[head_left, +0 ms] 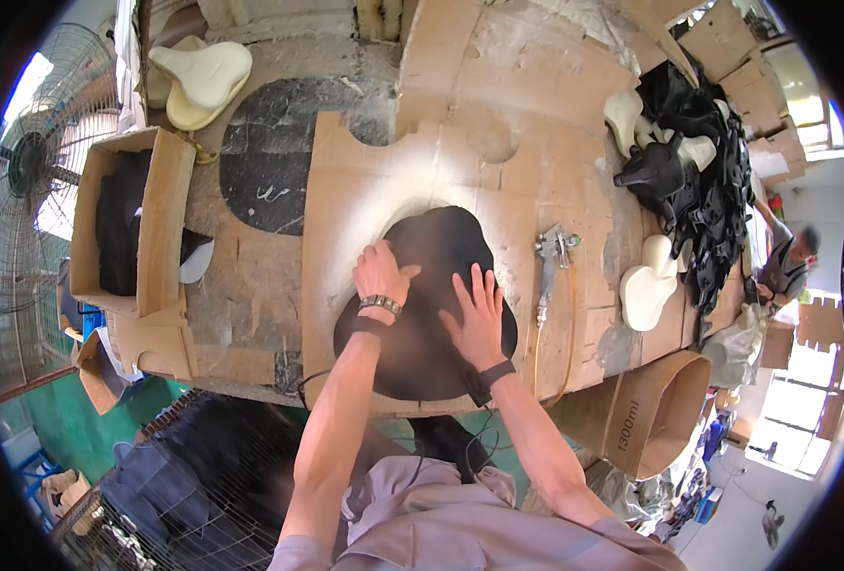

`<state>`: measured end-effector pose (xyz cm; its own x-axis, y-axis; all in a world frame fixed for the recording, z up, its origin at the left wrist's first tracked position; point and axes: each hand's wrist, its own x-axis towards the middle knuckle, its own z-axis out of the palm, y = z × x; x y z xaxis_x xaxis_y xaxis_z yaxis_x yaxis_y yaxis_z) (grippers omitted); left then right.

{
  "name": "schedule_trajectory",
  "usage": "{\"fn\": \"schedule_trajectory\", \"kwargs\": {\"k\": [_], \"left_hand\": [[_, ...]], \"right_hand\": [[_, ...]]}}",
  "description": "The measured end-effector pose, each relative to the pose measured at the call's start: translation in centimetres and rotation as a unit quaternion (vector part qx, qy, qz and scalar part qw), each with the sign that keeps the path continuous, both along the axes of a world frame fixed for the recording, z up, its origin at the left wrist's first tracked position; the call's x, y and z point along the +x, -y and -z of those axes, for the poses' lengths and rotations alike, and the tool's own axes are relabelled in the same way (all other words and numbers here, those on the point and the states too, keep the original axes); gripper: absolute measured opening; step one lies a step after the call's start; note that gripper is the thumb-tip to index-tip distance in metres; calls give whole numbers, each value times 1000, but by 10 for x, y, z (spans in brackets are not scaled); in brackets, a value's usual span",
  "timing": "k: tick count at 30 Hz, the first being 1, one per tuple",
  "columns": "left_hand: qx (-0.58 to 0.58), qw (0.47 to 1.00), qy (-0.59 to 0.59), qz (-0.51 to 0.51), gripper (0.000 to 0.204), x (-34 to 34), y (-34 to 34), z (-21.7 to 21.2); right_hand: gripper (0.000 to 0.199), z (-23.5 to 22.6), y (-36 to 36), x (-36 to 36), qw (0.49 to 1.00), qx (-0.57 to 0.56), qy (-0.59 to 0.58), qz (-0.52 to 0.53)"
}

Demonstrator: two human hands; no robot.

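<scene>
A black, saddle-shaped piece of cover material (426, 328), rounded and narrower at its far end, lies on a cardboard sheet in front of me. My left hand (381, 274), with a patterned bracelet at the wrist, rests on its left edge. The fingers there are bent and the thumb stands apart, pointing inward. On the right part of the same piece lies my right hand (479, 319), flat, with its fingers spread. Dark bands circle both wrists. To the right of the piece, a metal spray gun (557, 249) with a yellowish hose lies on the cardboard.
Cream foam bicycle saddle pads (203, 76) sit at the back left, near a cardboard box (160, 228) of black pieces. Black saddle parts (698, 181) pile up at right beside another pale pad (647, 285). A fan (31, 157) stands far left; a co-worker (788, 262) is far right.
</scene>
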<state>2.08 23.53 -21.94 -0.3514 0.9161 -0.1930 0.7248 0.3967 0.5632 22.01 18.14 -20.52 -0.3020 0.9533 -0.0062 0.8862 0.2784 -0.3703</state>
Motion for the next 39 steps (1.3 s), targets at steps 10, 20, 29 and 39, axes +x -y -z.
{"fn": "schedule_trajectory", "kwargs": {"k": [10, 20, 29, 39], "left_hand": [[-66, 994, 83, 31, 54, -14, -2, -14], [-109, 992, 67, -23, 60, -29, 22, 4], [-30, 998, 56, -31, 63, -28, 29, 14], [89, 995, -15, 35, 88, -8, 60, -28]], "right_hand": [[75, -7, -5, 4, 999, -15, -35, -10], [69, -25, 4, -1, 998, -18, -34, -49], [49, 3, -71, -16, 981, 44, -153, 113], [53, 8, -73, -27, 989, 5, -102, 104]]}}
